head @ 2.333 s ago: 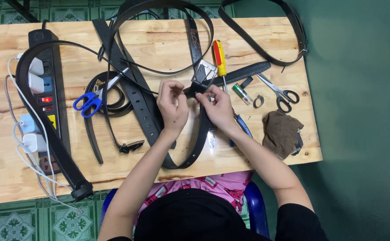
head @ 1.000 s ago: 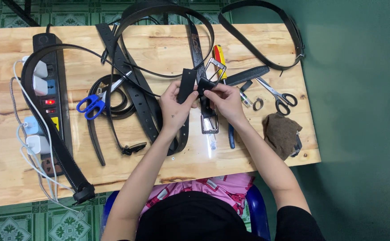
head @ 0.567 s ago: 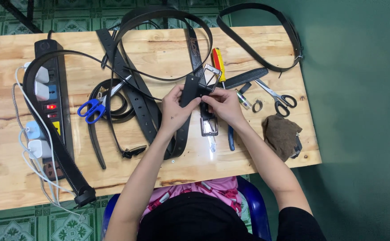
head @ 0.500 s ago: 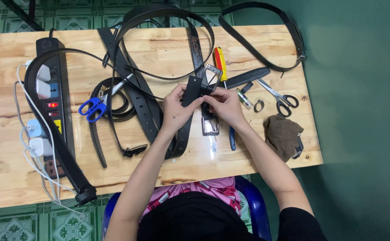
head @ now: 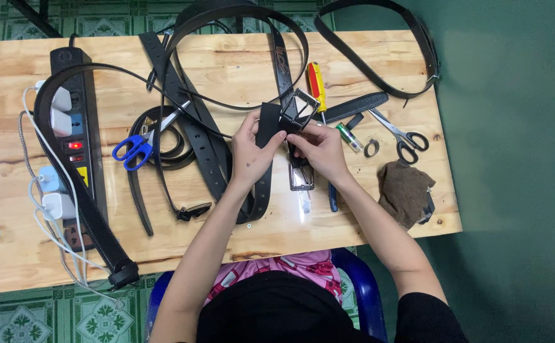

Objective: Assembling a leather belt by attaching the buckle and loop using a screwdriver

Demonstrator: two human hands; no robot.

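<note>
Above the middle of the wooden table, the left hand is closed around the black belt end, thumb across its face, the strap's long axis running roughly up and away from the person. Just to its right, touching it, the right hand pinches the silver buckle frame at the belt's tip, so both hands meet there.

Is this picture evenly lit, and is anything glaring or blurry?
Head view: soft, even light, short shadows under the hands. A bright glare streak sits on the glossy wooden table just below the right hand. The left hand and black belt end look sharp; the far table edge bows slightly, a wide-lens effect.
</note>
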